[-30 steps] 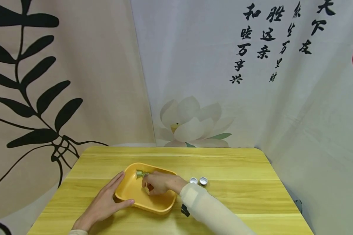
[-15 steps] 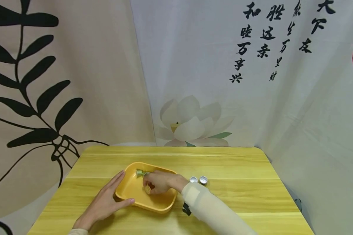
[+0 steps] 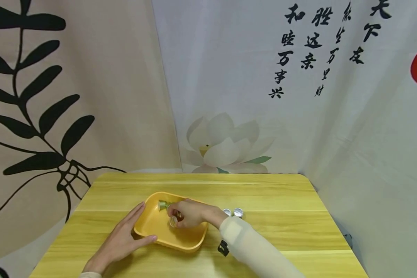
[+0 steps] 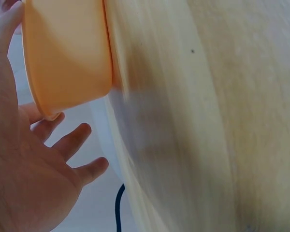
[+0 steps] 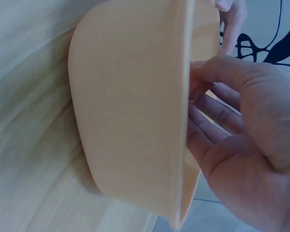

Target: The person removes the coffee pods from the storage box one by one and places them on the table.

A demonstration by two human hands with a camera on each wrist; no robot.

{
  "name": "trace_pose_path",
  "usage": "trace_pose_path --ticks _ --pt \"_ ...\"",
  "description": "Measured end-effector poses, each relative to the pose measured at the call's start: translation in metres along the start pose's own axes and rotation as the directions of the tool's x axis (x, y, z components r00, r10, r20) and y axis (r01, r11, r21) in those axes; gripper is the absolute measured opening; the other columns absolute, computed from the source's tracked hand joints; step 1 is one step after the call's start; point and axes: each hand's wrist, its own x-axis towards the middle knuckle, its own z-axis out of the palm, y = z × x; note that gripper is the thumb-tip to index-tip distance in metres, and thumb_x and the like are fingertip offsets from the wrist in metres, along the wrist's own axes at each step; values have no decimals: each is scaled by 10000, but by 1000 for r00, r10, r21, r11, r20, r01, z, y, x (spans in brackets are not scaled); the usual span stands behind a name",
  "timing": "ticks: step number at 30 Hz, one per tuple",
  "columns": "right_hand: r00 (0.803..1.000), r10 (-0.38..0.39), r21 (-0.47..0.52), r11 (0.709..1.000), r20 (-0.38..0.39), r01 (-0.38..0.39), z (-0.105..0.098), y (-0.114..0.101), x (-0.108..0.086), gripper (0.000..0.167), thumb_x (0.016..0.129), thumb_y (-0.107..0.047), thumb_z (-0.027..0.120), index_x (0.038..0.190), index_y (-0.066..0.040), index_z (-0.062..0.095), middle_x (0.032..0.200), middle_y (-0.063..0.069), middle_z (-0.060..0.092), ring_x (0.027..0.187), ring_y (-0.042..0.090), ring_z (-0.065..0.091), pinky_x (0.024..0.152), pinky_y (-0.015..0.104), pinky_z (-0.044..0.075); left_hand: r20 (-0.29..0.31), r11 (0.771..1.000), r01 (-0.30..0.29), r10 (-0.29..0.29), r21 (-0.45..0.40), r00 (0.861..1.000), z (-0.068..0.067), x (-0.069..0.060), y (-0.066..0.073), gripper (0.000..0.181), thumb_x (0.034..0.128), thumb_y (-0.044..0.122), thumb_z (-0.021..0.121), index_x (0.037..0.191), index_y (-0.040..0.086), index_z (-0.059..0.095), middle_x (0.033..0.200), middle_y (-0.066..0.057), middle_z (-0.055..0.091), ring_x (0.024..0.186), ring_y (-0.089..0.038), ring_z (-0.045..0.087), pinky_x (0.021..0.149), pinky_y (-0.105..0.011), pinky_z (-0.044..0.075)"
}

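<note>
In the head view, a yellow tray (image 3: pixel 165 238) lies on the table. My left hand (image 3: pixel 121 238) rests spread at its left corner, the thumb over the near rim and the fingers along the far-left side. My right hand (image 3: pixel 191 213) reaches into the tray with curled fingers and pinches a small round, clear-looking object (image 3: pixel 173 221). A small green object (image 3: pixel 162 205) lies inside the tray, partly behind the right fingers. The right wrist view shows the tray wall (image 5: pixel 130 106) in front of the right fingertips, hiding what they hold.
Two small silvery round pieces, a left one (image 3: pixel 227 212) and a right one (image 3: pixel 238 212), sit right of the tray near my forearm. A small black object (image 3: pixel 223 248) shows beside my right sleeve. A printed curtain hangs behind the table (image 3: pixel 281 193).
The right fingers have shifted slightly around the small round object, which shows paler and clearer now. The view has swung slightly to the right. My left hand keeps its place on the tray.
</note>
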Motion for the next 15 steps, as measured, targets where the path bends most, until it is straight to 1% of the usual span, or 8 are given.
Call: trace_pose_path --ticks 3,6,9,15 --pt "1000 -9 20 1000 -15 9 -3 0 -6 403 1067 -156 786 1460 -130 703 1225 -49 765 963 -13 661 867 113 560 1 1000 0 0 4 1000 0 1 -1 1221 926 750 819 1814 132 253 1888 -165 261 1651 -577 380 1210 -856 412" --pt "999 -17 31 999 -45 19 -5 0 -12 418 1063 -145 794 1474 -126 724 1332 -21 779 1008 -5 701 893 99 572 0 1000 -3 3 9 1000 -1 2 -1 1221 925 749 821 1815 136 253 1887 -164 266 1649 -576 384 1206 -852 419" --pt "997 -10 58 998 -77 14 -8 1 -19 386 1061 -143 797 1443 -121 748 1330 -14 784 1021 -1 712 890 91 571 -4 1000 -7 7 16 1000 -1 2 0 1220 924 743 826 1812 126 259 1887 -167 265 1642 -582 390 1205 -855 417" --pt "993 10 120 993 -118 4 -12 7 -31 401 1076 -182 781 1467 -106 731 1318 -16 793 1041 -2 732 908 115 592 -3 1000 -8 8 16 1000 -1 2 1 1211 933 730 825 1810 116 259 1879 -190 274 1631 -593 403 1189 -855 434"
